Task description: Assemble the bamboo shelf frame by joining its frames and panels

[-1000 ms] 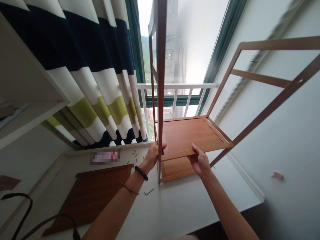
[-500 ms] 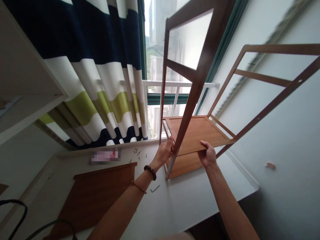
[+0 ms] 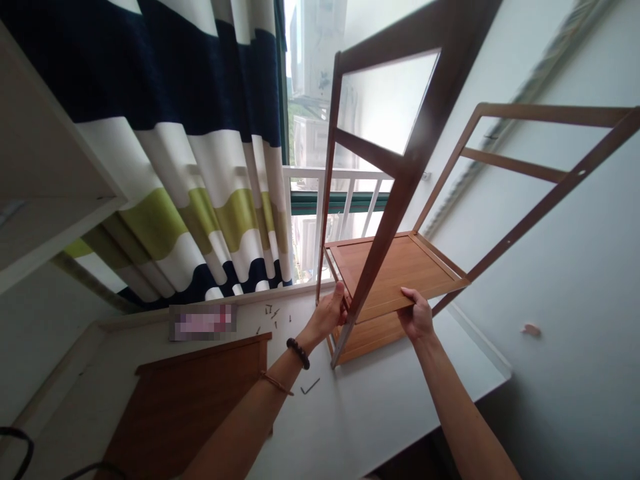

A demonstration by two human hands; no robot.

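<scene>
A wooden rack stands in front of me, with two side frames and two shelf boards between them. My right hand (image 3: 416, 317) grips the front edge of the upper shelf board (image 3: 400, 267), thumb on top and fingers underneath. At that board's left end, my left hand (image 3: 327, 315) is closed around the left side frame (image 3: 373, 267), just behind its front upright; some fingertips are hidden there. Below lies the lower shelf board (image 3: 373, 339). The right side frame (image 3: 525, 223) rises by the wall.
A loose wooden panel (image 3: 195, 407) lies on the white tabletop (image 3: 380, 413) at left. Several screws (image 3: 273, 313) and an Allen key (image 3: 311, 386) are scattered nearby. Behind are a blurred packet (image 3: 203, 323), a striped curtain (image 3: 200, 200) and a window railing (image 3: 320, 173).
The view has shifted slightly. The top of the left side frame appears a little lower and further right. Both hands keep their hold at nearly the same spots.
</scene>
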